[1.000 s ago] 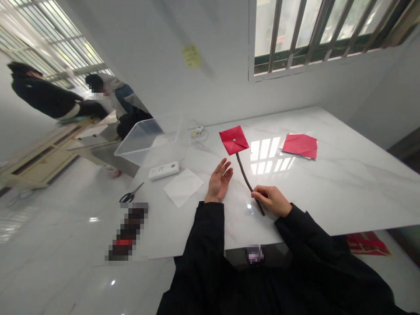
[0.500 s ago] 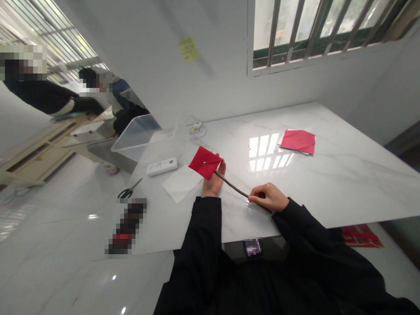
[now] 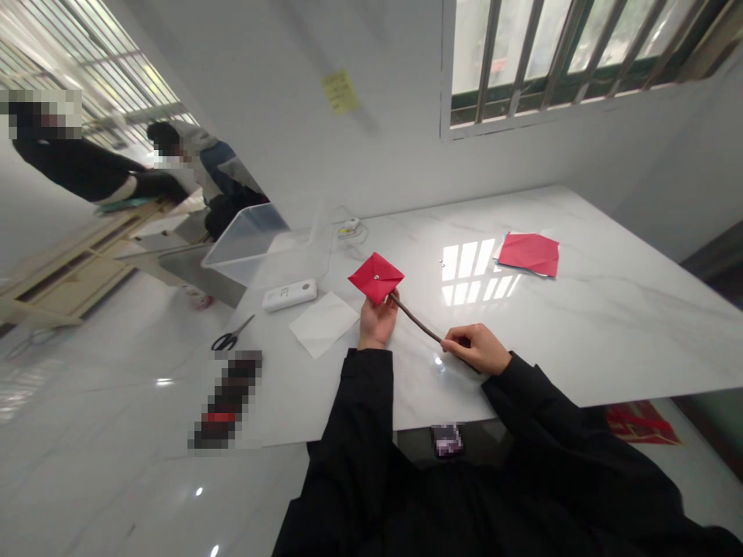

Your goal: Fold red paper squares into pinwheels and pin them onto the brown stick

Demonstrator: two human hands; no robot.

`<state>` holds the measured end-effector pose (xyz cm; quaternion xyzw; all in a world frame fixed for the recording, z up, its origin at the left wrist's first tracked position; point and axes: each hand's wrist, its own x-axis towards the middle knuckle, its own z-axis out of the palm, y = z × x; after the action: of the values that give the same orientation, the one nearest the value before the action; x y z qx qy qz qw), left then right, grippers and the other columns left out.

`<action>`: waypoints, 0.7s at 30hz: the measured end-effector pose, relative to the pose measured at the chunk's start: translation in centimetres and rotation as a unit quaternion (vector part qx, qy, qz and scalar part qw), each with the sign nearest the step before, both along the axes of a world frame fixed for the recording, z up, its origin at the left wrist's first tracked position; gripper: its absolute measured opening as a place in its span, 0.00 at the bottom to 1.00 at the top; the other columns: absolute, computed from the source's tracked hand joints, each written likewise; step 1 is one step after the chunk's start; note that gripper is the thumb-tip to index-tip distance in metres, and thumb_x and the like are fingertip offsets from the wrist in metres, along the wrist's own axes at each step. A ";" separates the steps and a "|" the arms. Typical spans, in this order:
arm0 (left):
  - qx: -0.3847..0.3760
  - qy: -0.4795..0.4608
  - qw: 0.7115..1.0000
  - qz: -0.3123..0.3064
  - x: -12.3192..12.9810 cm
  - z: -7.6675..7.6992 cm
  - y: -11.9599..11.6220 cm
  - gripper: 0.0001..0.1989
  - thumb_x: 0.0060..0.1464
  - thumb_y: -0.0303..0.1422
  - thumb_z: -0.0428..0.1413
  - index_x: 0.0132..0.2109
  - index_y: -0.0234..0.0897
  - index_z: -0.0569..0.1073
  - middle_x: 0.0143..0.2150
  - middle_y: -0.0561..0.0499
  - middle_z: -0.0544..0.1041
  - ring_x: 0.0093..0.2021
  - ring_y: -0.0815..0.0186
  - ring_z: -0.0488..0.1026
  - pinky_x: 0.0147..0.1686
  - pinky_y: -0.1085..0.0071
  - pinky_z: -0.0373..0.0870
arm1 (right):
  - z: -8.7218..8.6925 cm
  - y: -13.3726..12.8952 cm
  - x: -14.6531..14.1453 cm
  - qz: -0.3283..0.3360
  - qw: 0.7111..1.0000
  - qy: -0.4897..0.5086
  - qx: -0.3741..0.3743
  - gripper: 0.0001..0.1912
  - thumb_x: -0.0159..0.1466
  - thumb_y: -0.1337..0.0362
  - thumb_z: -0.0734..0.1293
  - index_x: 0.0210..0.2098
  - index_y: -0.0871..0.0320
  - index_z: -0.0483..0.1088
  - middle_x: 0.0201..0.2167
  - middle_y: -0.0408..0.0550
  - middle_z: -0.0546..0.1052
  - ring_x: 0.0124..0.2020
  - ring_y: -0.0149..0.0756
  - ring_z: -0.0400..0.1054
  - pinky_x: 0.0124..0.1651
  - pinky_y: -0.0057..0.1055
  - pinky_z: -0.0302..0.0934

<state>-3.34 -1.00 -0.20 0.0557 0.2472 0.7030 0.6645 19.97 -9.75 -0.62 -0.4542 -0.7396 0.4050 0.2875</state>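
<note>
A red folded-paper pinwheel (image 3: 369, 285) with a shiny pin head at its middle sits at the top end of a thin brown stick (image 3: 419, 322). My left hand (image 3: 378, 319) is closed under the paper where it meets the stick; the paper hides some of the fingertips. Lower down, my right hand (image 3: 477, 346) pinches the stick between thumb and fingers, and the stick's end pokes out below it. Both hands are above the marble-patterned table. Just left of my left hand lies a white paper sheet (image 3: 323, 323).
Scissors (image 3: 232, 334), a white power bank (image 3: 290, 295) and a clear plastic bin (image 3: 249, 240) are on the left. Red paper sheets (image 3: 529, 254) lie at the right. A small cable (image 3: 350, 227) rests by the wall. Two people are at the far left.
The red paper has turned and tilted, so its diamond face shows more squarely. My left fingers have shifted lower beneath it. The right hand stays on the stick.
</note>
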 end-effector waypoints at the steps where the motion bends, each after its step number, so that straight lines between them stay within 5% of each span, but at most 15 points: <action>1: -0.001 0.001 1.000 0.003 0.0 0.0 0.0 0.11 0.66 0.28 0.51 0.48 0.33 0.77 0.39 0.45 0.81 0.37 0.67 0.77 0.44 0.67 0.77 | 0.0 0.0 0.0 0.003 1.000 -0.001 -0.001 0.17 0.65 0.53 0.66 0.29 0.59 0.78 0.16 0.40 0.67 0.20 0.28 0.58 0.27 0.27 0.50; 10: 0.012 0.005 1.000 -0.013 0.0 -0.2 0.0 0.11 0.67 0.25 0.50 0.49 0.35 0.77 0.38 0.47 0.81 0.31 0.71 0.75 0.38 0.72 0.75 | -0.2 -0.2 0.2 0.031 1.000 -0.001 0.007 0.15 0.64 0.54 0.68 0.29 0.58 0.78 0.18 0.40 0.69 0.20 0.28 0.59 0.27 0.28 0.51; 16: 0.011 0.045 0.998 -0.042 0.5 -0.7 0.0 0.11 0.67 0.26 0.50 0.47 0.34 0.78 0.37 0.47 0.81 0.34 0.68 0.76 0.39 0.71 0.74 | -0.9 0.5 -0.3 -0.080 0.995 0.061 0.015 0.14 0.65 0.53 0.68 0.40 0.56 0.78 0.21 0.39 0.70 0.22 0.29 0.61 0.28 0.28 0.56; 21: 0.039 0.089 0.994 -0.053 1.0 -0.9 0.3 0.08 0.65 0.30 0.54 0.46 0.35 0.77 0.36 0.48 0.80 0.33 0.68 0.76 0.36 0.71 0.73 | -1.4 3.8 -0.7 -0.092 0.980 0.132 -0.114 0.15 0.64 0.54 0.70 0.46 0.57 0.74 0.24 0.42 0.72 0.23 0.31 0.67 0.27 0.29 0.64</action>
<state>-2.34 -0.66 -1.09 0.1568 0.2747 0.6679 0.6737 19.23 -5.93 -2.06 -0.4926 -0.5992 0.5146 0.3653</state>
